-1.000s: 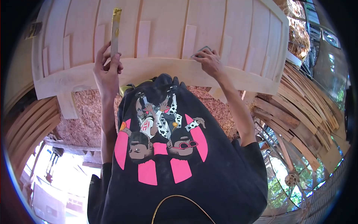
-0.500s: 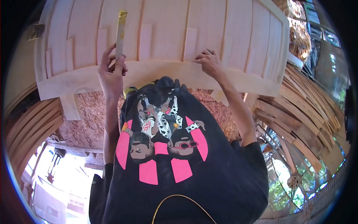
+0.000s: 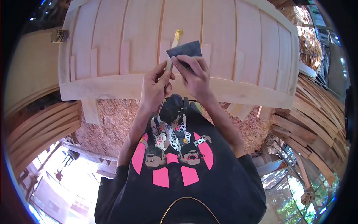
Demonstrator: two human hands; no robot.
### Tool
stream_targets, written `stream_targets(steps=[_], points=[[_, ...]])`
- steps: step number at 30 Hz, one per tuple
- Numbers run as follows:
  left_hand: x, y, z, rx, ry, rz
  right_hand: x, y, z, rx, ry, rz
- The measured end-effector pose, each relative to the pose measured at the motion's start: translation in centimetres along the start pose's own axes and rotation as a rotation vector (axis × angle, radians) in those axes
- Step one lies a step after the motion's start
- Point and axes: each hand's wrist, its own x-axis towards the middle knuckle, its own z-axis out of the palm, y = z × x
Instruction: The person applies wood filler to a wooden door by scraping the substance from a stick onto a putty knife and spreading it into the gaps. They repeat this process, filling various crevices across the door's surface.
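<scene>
Above the near edge of a pale wooden panel [image 3: 141,84], my left hand [image 3: 156,86] is closed round a narrow light strip [image 3: 174,44] with a yellowish, rough upper end. The strip points up and slightly right. My right hand [image 3: 195,76] pinches a dark, flat, roughly rectangular piece [image 3: 186,49]. One corner of this dark piece meets or overlaps the strip's right side, just above my left fingers; whether they touch is hard to tell. Short thin wooden pieces [image 3: 125,58] lie along the grooves of the panel.
A small jar or can [image 3: 59,36] stands at the panel's left end. Stacked wooden boards [image 3: 41,128] lie at the left, and more long strips [image 3: 317,112] at the right. Reddish shavings [image 3: 115,128] cover the ground below the panel.
My left hand and the strip have come toward the middle. My right hand has left the panel's surface and now holds the dark piece against or beside the strip. The view has shifted.
</scene>
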Motion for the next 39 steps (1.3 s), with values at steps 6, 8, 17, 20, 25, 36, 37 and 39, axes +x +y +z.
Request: stream_targets(steps=[6, 8, 17, 20, 25, 36, 37, 39], points=[[1.4, 0.5, -0.6, 0.008, -0.039, 0.04, -1.2, 0.4, -3.0, -0.124, 0.006, 0.066], [1.8, 1.0, 0.0, 0.074, -0.035, 0.109, -0.3, -0.3, -4.4, -0.154, 0.02, 0.102], [2.5, -0.3, 2.8, 0.601, -0.074, 0.384, 1.3, -3.4, -7.6, -0.152, 0.051, 0.497], [2.9, -0.7, 3.1, 0.619, -0.073, 0.339, -0.1, -3.2, -7.3, -0.065, 0.012, 0.576], [3.9, -1.3, 3.3, 0.749, -0.184, 0.349, -4.1, -0.1, -7.5, 0.772, 0.039, 1.052], [3.6, -5.0, -8.4, 0.486, 0.018, 0.095, -16.3, 14.9, -9.8, 0.468, 0.202, 1.172], [3.5, -5.5, -9.1, 0.463, 0.021, 0.091, -15.7, 16.3, -9.4, 0.468, 0.199, 1.177], [2.9, -5.9, -9.5, 0.441, 0.03, 0.075, -14.5, 17.8, -8.0, -0.141, -0.14, 0.998]])
